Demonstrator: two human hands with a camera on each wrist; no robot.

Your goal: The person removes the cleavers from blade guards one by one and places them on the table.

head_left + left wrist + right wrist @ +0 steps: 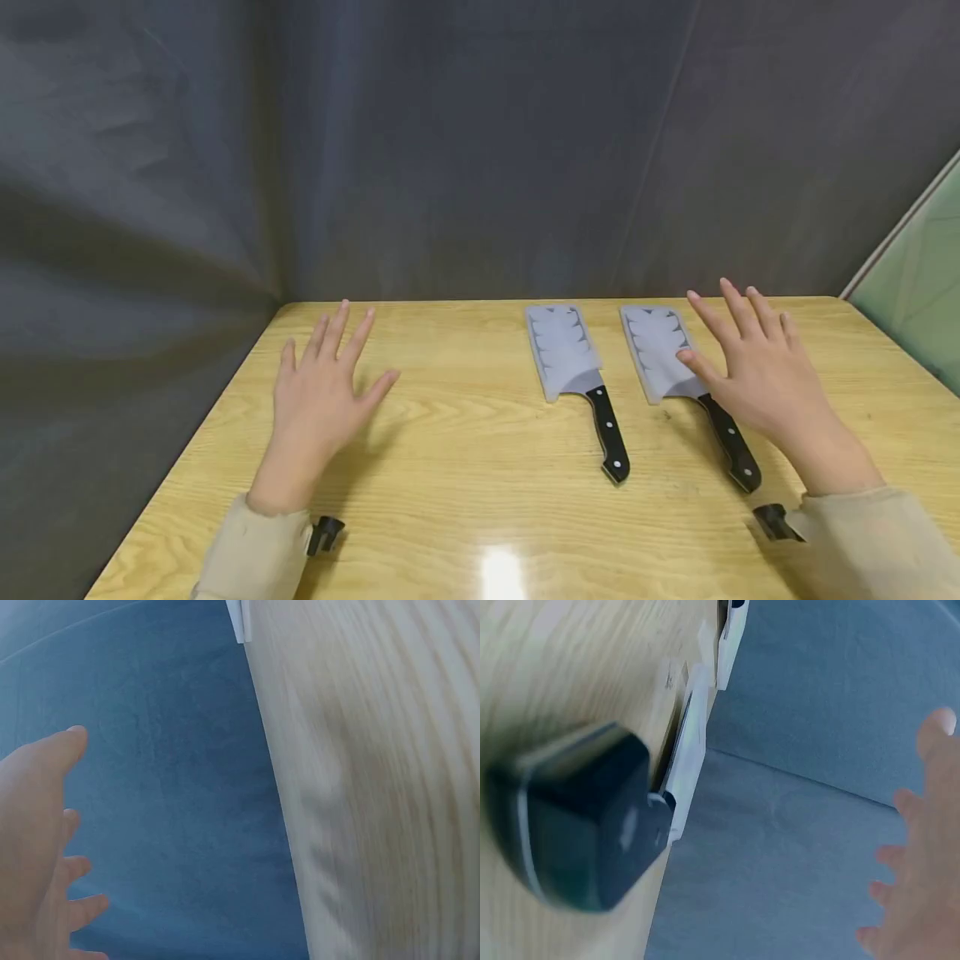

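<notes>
Head view: the right hand hovers with fingers spread, holding nothing, just above the right cleaver, thumb over its sheathed blade. The left cleaver lies parallel beside it on the wooden table. The left hand is spread too, well apart from both.

Left wrist view: the left hand is relaxed, gripping nothing.

Right wrist view: the black handle of the right cleaver looms blurred; the fingers are loose beside it.

Part of right cleaver blade hidden under right hand; handle butt blurred in right wrist view.
</notes>
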